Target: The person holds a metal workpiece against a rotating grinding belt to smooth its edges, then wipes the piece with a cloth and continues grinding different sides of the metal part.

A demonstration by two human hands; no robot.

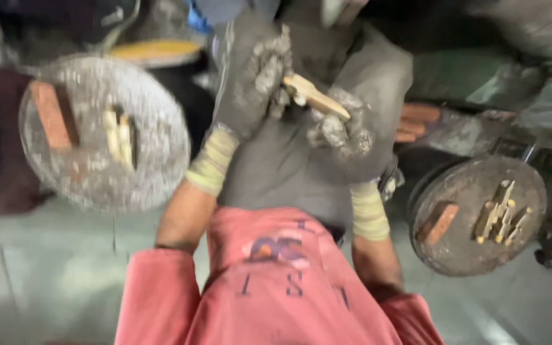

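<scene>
Round plates (pixel 97 160) (pixel 461 191) flank lap; bare floor (pixel 46 268) lower left

Both hands gloved. Left hand (pixel 250 76): grey knit work glove, palm and fingers crusted with pale grey grime, cuff a ribbed band of dull yellow-cream. Right hand (pixel 346 131): same kind of glove, equally dirty, same yellowish ribbed cuff at the wrist. Forearms bare between cuffs and sleeves. Faded red short-sleeved shirt (pixel 276 287) with a worn dark printed design and lettering on the front. Grey cloth covers the lap area.
</scene>
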